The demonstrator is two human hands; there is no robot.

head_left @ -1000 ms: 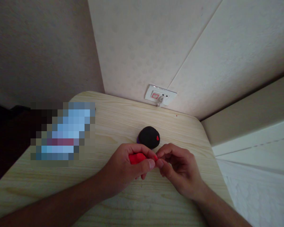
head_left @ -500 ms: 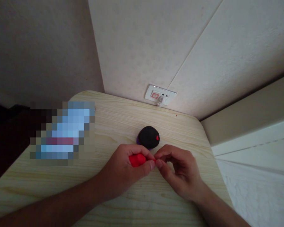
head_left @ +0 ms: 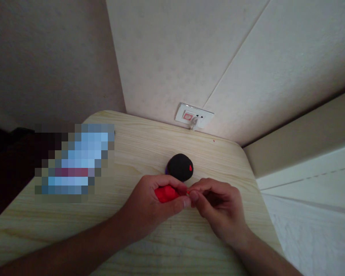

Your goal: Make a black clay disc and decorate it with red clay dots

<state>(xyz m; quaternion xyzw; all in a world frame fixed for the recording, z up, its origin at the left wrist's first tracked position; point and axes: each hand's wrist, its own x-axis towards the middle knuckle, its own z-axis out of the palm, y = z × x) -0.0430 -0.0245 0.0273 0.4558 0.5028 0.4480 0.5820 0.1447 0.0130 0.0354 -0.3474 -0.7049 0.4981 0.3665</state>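
Observation:
My left hand (head_left: 155, 203) is closed around a soft lump of red modelling clay (head_left: 166, 194), which shows between the thumb and forefinger. Thumb and forefinger of my right hand (head_left: 218, 205) pinch a tiny red bit (head_left: 188, 192) at the left hand's fingertips. Just beyond both hands sits a rounded black clay piece (head_left: 179, 167) with purple showing under its left side. A small red spot (head_left: 190, 168) lies on its right part. My left fingers partly cover its near edge.
The hands work over a pale wooden table (head_left: 138, 153). On its left lies a pixelated, bright screen-like object (head_left: 83, 153). A wall socket (head_left: 194, 116) with a plug is behind the table. A red crumb (head_left: 214, 140) lies near the back edge.
My right fingers have shifted slightly right and closed more tightly at the pinch. The left hand keeps hold of the red clay, and the black piece stays in place.

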